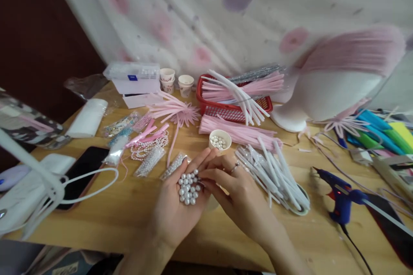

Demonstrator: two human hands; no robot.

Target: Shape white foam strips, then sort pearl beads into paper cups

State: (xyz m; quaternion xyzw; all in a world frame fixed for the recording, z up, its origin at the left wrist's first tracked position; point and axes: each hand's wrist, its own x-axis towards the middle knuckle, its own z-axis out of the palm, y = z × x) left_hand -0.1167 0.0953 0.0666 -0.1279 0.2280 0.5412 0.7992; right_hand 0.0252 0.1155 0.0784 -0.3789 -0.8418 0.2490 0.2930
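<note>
My left hand point(182, 210) is palm up and cupped, holding a small heap of white pearl beads point(188, 189). Over its fingers reaches my right hand point(234, 184), with a ring on one finger. Its thumb and fingertips are bent together at the right edge of the heap; whatever is between them is hidden. Just beyond both hands stands a paper cup point(220, 137) with more white beads inside. A clear packet of beads point(175, 166) lies behind my left fingers. To the right of my right hand is a bundle of white fuzzy stems point(274, 176).
A blue glue gun point(340, 197) with a lit red light and a cord rests at right. Behind are a red basket point(222, 111) of stems, pink stems point(238, 131), and paper cups point(186, 86). A phone point(82, 176) and white cable point(90, 176) lie left.
</note>
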